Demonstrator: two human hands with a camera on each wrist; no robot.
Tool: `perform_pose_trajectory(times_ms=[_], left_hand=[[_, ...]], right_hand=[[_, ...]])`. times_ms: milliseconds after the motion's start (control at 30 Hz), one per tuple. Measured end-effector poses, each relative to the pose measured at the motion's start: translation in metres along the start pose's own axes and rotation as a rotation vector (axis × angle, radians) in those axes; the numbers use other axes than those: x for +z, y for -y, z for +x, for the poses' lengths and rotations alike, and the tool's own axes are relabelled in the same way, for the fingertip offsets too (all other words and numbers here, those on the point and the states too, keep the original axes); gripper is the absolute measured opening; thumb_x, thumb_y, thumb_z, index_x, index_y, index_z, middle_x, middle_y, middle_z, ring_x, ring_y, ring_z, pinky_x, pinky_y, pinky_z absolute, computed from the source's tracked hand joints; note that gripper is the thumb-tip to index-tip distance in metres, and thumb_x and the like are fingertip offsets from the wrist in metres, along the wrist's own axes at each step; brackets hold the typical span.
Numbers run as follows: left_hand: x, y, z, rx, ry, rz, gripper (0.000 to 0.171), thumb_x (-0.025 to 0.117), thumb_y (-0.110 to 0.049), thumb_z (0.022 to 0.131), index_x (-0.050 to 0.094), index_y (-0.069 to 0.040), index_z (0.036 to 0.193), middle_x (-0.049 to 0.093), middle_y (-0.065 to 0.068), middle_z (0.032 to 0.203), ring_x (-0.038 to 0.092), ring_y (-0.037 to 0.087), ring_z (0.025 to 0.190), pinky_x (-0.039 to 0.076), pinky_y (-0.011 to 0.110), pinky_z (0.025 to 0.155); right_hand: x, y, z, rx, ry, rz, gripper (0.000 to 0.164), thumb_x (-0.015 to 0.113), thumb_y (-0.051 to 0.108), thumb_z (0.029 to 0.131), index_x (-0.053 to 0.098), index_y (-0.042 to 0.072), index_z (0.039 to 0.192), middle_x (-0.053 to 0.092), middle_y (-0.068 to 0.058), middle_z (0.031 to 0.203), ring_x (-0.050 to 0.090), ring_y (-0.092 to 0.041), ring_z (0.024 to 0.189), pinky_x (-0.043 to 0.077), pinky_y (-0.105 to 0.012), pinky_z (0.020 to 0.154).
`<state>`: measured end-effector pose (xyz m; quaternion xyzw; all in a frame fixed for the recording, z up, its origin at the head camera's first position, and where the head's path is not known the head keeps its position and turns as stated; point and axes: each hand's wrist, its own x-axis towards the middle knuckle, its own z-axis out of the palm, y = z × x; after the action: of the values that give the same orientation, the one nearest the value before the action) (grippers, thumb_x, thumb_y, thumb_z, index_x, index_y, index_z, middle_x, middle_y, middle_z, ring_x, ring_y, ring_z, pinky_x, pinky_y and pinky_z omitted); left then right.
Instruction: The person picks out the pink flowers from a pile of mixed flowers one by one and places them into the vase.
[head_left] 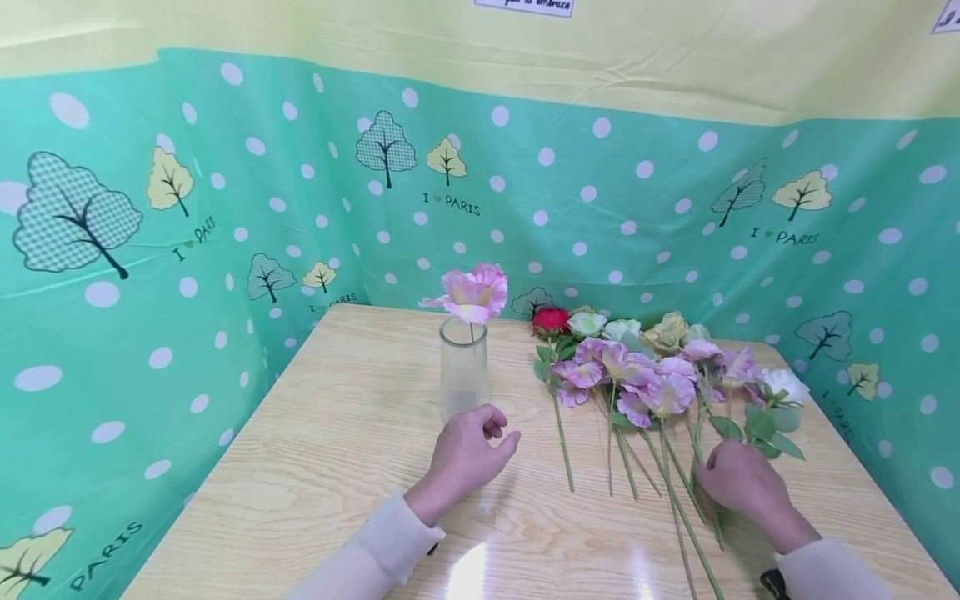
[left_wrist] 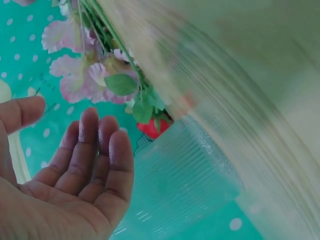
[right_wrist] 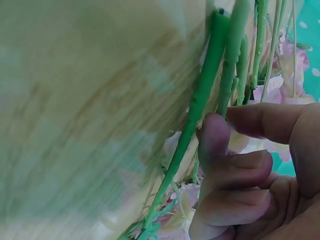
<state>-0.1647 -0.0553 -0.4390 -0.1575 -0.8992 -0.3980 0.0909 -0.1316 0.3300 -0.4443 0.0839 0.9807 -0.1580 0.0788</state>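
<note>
A clear ribbed vase (head_left: 462,379) stands upright on the table, with one pink artificial flower (head_left: 476,294) rising from its mouth. My left hand (head_left: 467,452) is just in front of the vase, fingers loosely bent and holding nothing; the left wrist view shows the vase's ribbed wall (left_wrist: 185,175) beside the fingertips. At the right, my right hand (head_left: 744,482) is low over the stems of the laid-out flowers. Its thumb and forefinger pinch a green flower stem (right_wrist: 231,62), while a brighter green stem (right_wrist: 192,107) passes beside the fingertips. Which bloom the pinched stem bears cannot be told.
Several purple-pink flowers (head_left: 667,393) lie in a bunch, stems pointing toward me. Behind them are a red flower (head_left: 551,320), pale green-white blooms (head_left: 587,322) and a beige one (head_left: 666,333). A white flower (head_left: 784,386) lies far right. A patterned cloth (head_left: 465,242) surrounds the wooden table (head_left: 330,433).
</note>
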Motion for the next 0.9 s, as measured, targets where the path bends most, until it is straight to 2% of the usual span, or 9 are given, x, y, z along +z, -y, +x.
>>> perform_pose_trajectory(times_ms=[167, 400, 567, 800, 900], left_hand=[[0.0016, 0.0006, -0.0013, -0.003, 0.0, 0.01, 0.021, 0.071, -0.033, 0.082, 0.068, -0.014, 0.091, 0.064, -0.004, 0.078, 0.06, 0.015, 0.075, 0.047, 0.028, 0.066], [0.0029, 0.0015, -0.0021, 0.001, 0.004, 0.024, 0.019, 0.071, -0.033, 0.082, 0.067, -0.017, 0.09, 0.065, -0.003, 0.079, 0.058, 0.012, 0.074, 0.047, 0.028, 0.066], [0.0036, 0.0012, -0.0025, -0.006, 0.009, 0.031, 0.021, 0.071, -0.034, 0.082, 0.068, -0.016, 0.091, 0.065, -0.002, 0.08, 0.056, 0.01, 0.073, 0.046, 0.027, 0.065], [0.0046, 0.0002, -0.0021, -0.011, 0.017, 0.031, 0.023, 0.072, -0.034, 0.081, 0.068, -0.015, 0.092, 0.065, -0.001, 0.081, 0.056, 0.01, 0.073, 0.046, 0.028, 0.065], [0.0057, 0.0006, -0.0015, -0.01, 0.02, 0.025, 0.024, 0.072, -0.034, 0.082, 0.068, -0.013, 0.093, 0.065, 0.0, 0.081, 0.056, 0.01, 0.073, 0.046, 0.028, 0.065]], right_hand=[[0.0018, 0.0009, -0.0005, 0.002, -0.006, 0.019, 0.035, 0.058, 0.019, 0.083, 0.047, 0.015, 0.05, 0.033, 0.008, 0.045, 0.028, -0.006, 0.041, 0.025, -0.021, 0.039], [0.0025, 0.0017, -0.0017, -0.027, -0.04, 0.04, 0.032, 0.049, 0.008, 0.079, 0.041, 0.016, 0.049, 0.031, 0.007, 0.044, 0.029, -0.007, 0.041, 0.027, -0.022, 0.04], [0.0015, 0.0036, -0.0037, -0.027, -0.096, 0.062, 0.034, 0.047, 0.009, 0.084, 0.04, 0.015, 0.051, 0.033, 0.006, 0.045, 0.032, -0.009, 0.041, 0.029, -0.023, 0.04], [-0.0008, 0.0059, -0.0082, -0.095, -0.214, 0.071, 0.03, 0.046, 0.006, 0.083, 0.039, 0.014, 0.055, 0.034, 0.004, 0.046, 0.033, -0.012, 0.043, 0.029, -0.026, 0.041], [-0.0034, 0.0062, -0.009, -0.104, -0.245, 0.071, 0.026, 0.046, 0.007, 0.085, 0.045, 0.01, 0.059, 0.04, 0.003, 0.048, 0.037, -0.014, 0.045, 0.031, -0.028, 0.044]])
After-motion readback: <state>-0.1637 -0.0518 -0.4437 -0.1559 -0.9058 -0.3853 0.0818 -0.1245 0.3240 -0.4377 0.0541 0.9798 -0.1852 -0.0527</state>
